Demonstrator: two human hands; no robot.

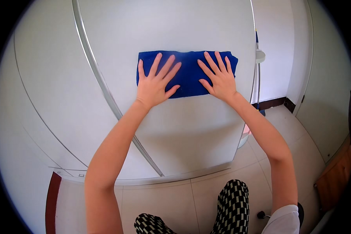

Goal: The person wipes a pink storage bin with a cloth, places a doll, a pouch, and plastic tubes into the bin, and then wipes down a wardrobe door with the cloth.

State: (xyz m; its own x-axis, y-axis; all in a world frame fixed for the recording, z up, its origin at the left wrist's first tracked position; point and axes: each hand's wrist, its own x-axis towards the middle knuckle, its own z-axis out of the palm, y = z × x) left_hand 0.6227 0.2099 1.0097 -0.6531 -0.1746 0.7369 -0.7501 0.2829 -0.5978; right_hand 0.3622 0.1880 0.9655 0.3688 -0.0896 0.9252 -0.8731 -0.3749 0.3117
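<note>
A blue cloth (189, 74) is spread flat against the pale cabinet door (191, 128). My left hand (154, 84) presses on its left part, fingers spread and pointing up. On the right part lies my right hand (221, 80), palm down on the fabric with the fingers apart. Neither hand grips the cloth. Its lower left edge and right side are partly hidden under my palms and fingers. A bare strip of blue shows between the two thumbs.
A metal strip (101, 78) runs down the cabinet left of the cloth. Beyond its right edge stand a long-handled tool (258, 78) and a pale bucket (243, 139). A wooden piece (334, 181) is at far right; tiled floor (167, 199) lies below.
</note>
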